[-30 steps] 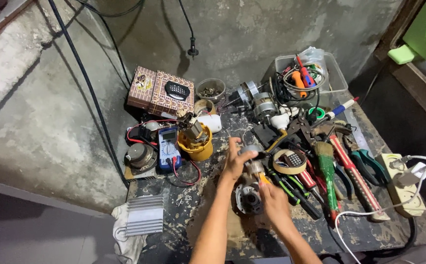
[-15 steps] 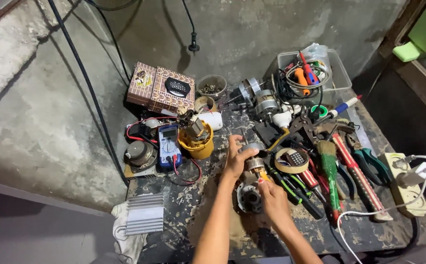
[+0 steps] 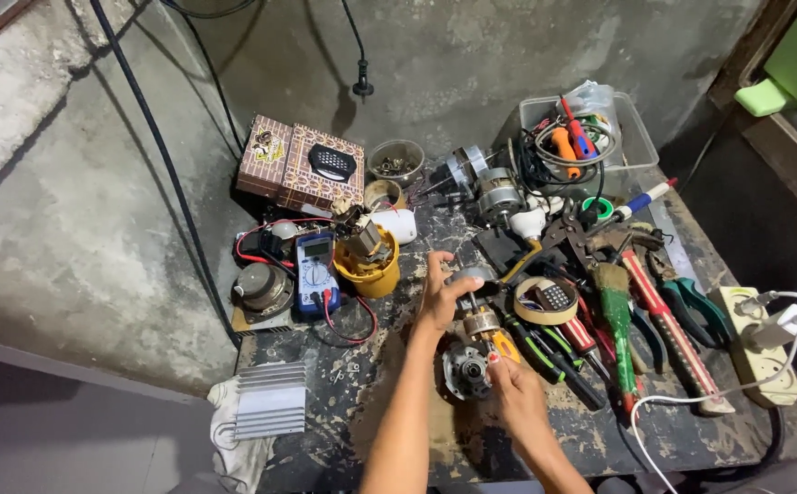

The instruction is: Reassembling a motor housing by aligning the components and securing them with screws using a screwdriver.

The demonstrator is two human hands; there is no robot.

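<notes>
My left hand (image 3: pixel 439 295) grips the upper end of a small electric motor rotor (image 3: pixel 477 309), at its grey metal top. My right hand (image 3: pixel 516 395) rests just below and right of a round metal motor housing (image 3: pixel 466 370) that lies on the stained dark workbench (image 3: pixel 398 430); its fingertips touch the housing's rim and the rotor's lower end. The rotor's shaft seems to run down into the housing. A yellow-handled tool (image 3: pixel 506 345) lies right beside the rotor.
A blue multimeter (image 3: pixel 315 271) with red leads, a yellow cup (image 3: pixel 367 271) and a patterned box (image 3: pixel 301 166) sit left. Screwdrivers, pliers (image 3: pixel 691 307), a green brush (image 3: pixel 618 320) and a tape roll (image 3: pixel 545 300) crowd the right. A clear plastic bin (image 3: pixel 580 128), power strip (image 3: pixel 757 348) and heat sink (image 3: pixel 270 399) surround.
My head has tilted slightly, so the bench sits a little lower in view. Both hands stay on the rotor and housing, with the left hand's fingers closing more over the rotor top.
</notes>
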